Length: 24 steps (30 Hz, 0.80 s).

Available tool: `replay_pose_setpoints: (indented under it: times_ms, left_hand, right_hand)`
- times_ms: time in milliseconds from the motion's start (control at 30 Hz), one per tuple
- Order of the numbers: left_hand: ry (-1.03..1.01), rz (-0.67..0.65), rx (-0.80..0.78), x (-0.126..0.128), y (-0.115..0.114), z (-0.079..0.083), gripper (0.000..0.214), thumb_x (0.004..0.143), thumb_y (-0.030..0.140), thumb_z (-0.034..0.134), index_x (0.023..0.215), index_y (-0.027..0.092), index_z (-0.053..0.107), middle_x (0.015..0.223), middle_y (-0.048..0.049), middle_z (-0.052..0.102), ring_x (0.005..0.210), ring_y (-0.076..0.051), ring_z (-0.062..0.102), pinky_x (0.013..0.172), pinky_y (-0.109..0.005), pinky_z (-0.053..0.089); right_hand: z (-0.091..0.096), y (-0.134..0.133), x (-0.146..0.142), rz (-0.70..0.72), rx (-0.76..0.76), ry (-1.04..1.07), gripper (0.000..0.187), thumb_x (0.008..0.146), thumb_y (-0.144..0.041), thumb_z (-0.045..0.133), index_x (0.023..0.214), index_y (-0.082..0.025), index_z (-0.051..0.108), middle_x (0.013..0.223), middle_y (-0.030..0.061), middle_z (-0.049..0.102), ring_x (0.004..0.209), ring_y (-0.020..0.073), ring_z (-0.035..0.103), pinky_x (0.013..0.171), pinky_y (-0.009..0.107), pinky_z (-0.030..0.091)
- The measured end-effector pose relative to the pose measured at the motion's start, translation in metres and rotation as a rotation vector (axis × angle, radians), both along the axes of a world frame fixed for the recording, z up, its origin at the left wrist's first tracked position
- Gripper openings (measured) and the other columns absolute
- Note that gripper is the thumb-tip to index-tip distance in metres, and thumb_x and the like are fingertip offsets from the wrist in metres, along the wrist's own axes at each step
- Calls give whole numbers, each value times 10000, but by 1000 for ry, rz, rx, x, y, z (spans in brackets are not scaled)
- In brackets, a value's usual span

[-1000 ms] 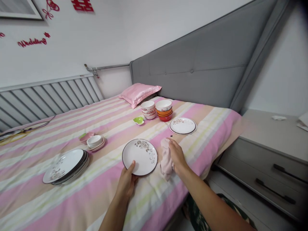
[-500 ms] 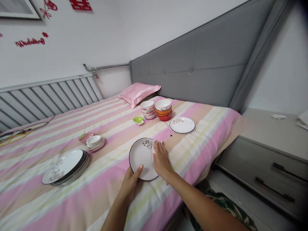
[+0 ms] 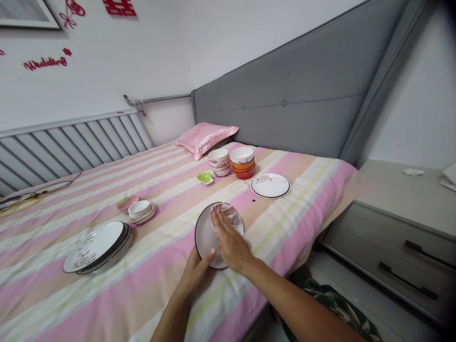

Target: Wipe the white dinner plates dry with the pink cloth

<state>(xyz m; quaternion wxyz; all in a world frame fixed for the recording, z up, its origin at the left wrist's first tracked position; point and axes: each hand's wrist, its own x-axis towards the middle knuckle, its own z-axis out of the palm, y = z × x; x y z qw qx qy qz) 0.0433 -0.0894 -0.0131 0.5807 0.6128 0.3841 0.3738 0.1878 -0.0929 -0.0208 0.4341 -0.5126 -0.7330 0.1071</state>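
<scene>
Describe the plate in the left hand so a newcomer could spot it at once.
Near the edge of the bed, find the left hand. It holds a round, dark-rimmed plate. Unlike the stack or the far plate near the bowls, this one has a cloth on it under the right hand.
</scene>
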Motion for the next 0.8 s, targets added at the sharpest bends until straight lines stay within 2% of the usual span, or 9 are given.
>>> replay_pose_setpoints:
  times_ms: [200, 333, 467, 533, 633, 700, 800]
  left_hand:
    - [32, 33, 81, -1, 2, -2, 612, 810, 420, 594, 1322, 128, 430, 1354, -131, 480, 1250, -305, 428, 1043, -425, 352]
    - [39, 87, 83, -3, 4, -7, 681, 784, 481, 603, 1339, 137, 412, 1361, -141, 469, 1251, -307, 427, 1043, -419, 348]
    - [29, 32, 98, -2, 4, -5, 570, 783, 462, 616, 1237, 131, 522, 1272, -139, 557, 1192, -297, 490, 1012, -386, 382]
    - [44, -1, 90, -1, 3, -1, 495, 795, 444, 609, 1165, 118, 570, 1192, -135, 613, 1120, -294, 545, 963, -372, 423]
    - [76, 30, 66, 0, 0, 4, 469, 785, 473, 605, 1054, 89, 614, 1046, -133, 674, 978, -289, 609, 853, -354, 483]
    - [87, 58, 47, 1, 0, 5, 473, 766, 496, 613, 1000, 85, 626, 979, -126, 691, 912, -281, 625, 804, -345, 499]
    - [65, 81, 24, 2, -1, 5, 482, 754, 490, 629, 1020, 88, 620, 979, -124, 693, 917, -282, 624, 801, -345, 500]
  right_hand:
    - [13, -9, 3, 267, 68, -63, 614, 860, -95, 363, 1444, -146, 182, 1509, 76, 159, 1392, 163, 139, 1132, 385, 230]
    - [18, -16, 7, 332, 11, -4, 512, 855, -76, 368, 1356, -177, 409, 1427, 60, 374, 1331, 142, 317, 1100, 328, 290]
    - [19, -22, 13, 319, -73, 56, 483, 749, -1, 429, 1137, -209, 629, 1198, 32, 617, 1147, 144, 537, 997, 274, 399]
    - [18, -23, 15, 303, -116, 45, 449, 703, 19, 446, 994, -214, 695, 1038, 16, 689, 1008, 155, 609, 918, 267, 442]
    - [17, -24, 19, 284, -195, 1, 386, 670, 25, 461, 789, -220, 734, 871, 0, 710, 856, 147, 635, 808, 236, 462]
    - [17, -25, 21, 247, -251, -32, 360, 655, 24, 480, 705, -228, 731, 831, -13, 707, 818, 136, 638, 750, 211, 460]
    - [16, -25, 24, 136, -273, -53, 300, 662, 12, 505, 629, -209, 705, 815, -11, 705, 780, 131, 644, 669, 195, 458]
